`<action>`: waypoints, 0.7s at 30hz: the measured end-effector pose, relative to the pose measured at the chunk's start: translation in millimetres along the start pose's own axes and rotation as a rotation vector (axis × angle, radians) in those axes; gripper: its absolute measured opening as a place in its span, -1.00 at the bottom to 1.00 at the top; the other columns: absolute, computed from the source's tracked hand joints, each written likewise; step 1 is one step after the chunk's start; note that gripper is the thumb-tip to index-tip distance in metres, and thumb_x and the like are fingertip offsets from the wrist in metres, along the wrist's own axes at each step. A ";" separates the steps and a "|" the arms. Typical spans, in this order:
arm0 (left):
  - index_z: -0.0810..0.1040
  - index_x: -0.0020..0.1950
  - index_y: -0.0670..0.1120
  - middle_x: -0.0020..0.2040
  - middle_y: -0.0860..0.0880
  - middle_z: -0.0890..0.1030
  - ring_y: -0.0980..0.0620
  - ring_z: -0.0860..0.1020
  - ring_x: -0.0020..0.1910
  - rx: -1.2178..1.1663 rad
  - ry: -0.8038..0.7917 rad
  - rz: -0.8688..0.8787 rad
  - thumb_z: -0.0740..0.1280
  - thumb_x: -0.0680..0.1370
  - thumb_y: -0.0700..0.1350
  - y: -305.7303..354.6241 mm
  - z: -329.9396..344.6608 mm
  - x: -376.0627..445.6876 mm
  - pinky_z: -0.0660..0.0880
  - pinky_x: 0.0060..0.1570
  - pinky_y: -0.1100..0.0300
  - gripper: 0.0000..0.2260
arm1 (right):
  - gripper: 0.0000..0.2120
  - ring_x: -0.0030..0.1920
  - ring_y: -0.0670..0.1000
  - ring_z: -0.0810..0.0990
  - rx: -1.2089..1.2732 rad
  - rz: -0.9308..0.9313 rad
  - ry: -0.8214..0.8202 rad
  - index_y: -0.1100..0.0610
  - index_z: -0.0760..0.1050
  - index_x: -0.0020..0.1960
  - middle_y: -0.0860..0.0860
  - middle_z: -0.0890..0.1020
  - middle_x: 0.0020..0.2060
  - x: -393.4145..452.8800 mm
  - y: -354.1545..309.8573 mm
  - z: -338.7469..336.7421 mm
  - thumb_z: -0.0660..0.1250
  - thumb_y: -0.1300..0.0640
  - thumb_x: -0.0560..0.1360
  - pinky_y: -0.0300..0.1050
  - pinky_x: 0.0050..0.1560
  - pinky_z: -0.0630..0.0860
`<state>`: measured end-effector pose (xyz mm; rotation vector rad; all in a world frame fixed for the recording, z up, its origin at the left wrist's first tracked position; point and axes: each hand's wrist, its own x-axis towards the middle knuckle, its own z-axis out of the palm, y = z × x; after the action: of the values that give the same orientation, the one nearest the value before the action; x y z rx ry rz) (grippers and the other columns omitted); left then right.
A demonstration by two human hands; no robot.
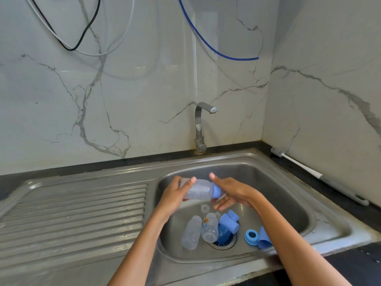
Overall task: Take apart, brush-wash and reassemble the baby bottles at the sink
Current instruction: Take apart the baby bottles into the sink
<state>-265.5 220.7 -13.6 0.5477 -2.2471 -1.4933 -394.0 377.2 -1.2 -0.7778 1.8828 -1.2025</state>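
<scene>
Two bottles (199, 231) and blue caps (228, 222) are held in the sink (288, 182); above it, a bottle (199, 189) is gripped by the left hand (175, 195), its collar (216, 190) touched by the loosely open right hand (231, 191).

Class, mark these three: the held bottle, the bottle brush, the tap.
held bottle (199, 189), head view, on its clear body
bottle brush (305, 167), head view, on its white shaft
tap (199, 124), head view, on its upright stem

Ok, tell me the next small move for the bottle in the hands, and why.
Probably twist the blue collar off. The left hand grips the clear bottle sideways over the sink, and the right hand sits at the collar, which is still on. Two other bottles already lie open below.
</scene>
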 end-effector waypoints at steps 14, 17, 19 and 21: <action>0.44 -0.20 -0.15 -0.24 -0.09 0.60 -0.01 0.60 -0.41 0.429 0.160 -0.269 0.50 0.30 0.13 -18.8 1.7 10.2 0.34 -0.52 0.29 -0.60 | -0.61 -0.01 0.11 0.61 -0.149 -0.066 0.639 0.20 0.55 0.17 0.18 0.56 0.14 14.7 13.8 -32.5 0.52 0.24 0.37 -0.01 0.08 0.60; 0.51 -0.06 -0.11 -0.07 -0.08 0.64 -0.06 0.65 -0.13 0.836 0.084 -0.278 0.50 0.30 0.18 -12.5 9.2 14.9 0.51 -0.25 0.22 -0.57 | -0.62 0.09 0.13 0.59 -0.228 -0.091 0.623 0.17 0.56 0.15 0.16 0.56 0.16 17.9 11.5 -28.7 0.53 0.22 0.37 0.03 0.14 0.58; 0.55 0.09 -0.07 0.03 -0.03 0.63 -0.02 0.63 0.01 1.073 -0.014 -0.290 0.49 0.33 0.19 -11.6 15.0 20.2 0.52 -0.08 0.21 -0.52 | -0.62 0.18 0.12 0.54 -0.302 -0.075 0.602 0.17 0.56 0.15 0.15 0.56 0.18 18.8 10.7 -26.5 0.54 0.19 0.37 0.06 0.17 0.56; 0.55 0.16 -0.05 0.09 0.00 0.62 0.02 0.60 0.08 1.219 -0.092 -0.320 0.50 0.34 0.18 -13.5 21.0 22.8 0.52 -0.02 0.22 -0.50 | -0.61 0.23 0.12 0.52 -0.348 -0.059 0.582 0.17 0.56 0.16 0.14 0.56 0.19 18.4 9.6 -26.2 0.54 0.17 0.37 0.06 0.19 0.55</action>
<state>-294.2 220.4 -31.4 1.1982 -3.0533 -0.0340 -426.8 378.1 -8.0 -0.7133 2.6134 -1.2423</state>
